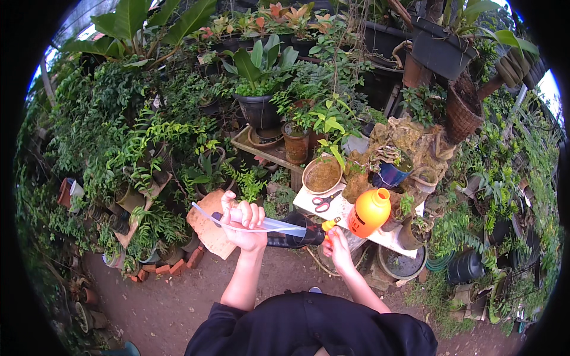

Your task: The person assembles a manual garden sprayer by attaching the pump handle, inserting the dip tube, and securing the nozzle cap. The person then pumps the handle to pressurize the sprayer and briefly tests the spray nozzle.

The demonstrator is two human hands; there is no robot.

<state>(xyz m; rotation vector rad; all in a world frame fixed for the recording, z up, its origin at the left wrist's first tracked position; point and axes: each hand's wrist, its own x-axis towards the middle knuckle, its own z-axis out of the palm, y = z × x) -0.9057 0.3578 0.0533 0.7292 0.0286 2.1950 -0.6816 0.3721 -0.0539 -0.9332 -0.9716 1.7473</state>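
My left hand [244,224] is closed around a black sprayer head [294,238] in front of my chest. A pale translucent tube [205,212] sticks out past my fingers, toward the left. At the sprayer head's right end, my right hand [337,248] pinches its small yellow nozzle [330,224]; part of the nozzle is hidden by the fingers. An orange bottle [370,212] stands just beyond my right hand, its neck uncovered. Dark-handled scissors [324,203] lie left of the bottle, apart from both hands.
The bottle and scissors are on a white board [309,202], beside a round soil-filled pot [322,175]. A tan slab [209,232] lies behind my left hand. Behind stand a wooden bench [270,153] with potted plants and a rough rock [409,139]. Bricks [178,267] edge the dirt ground.
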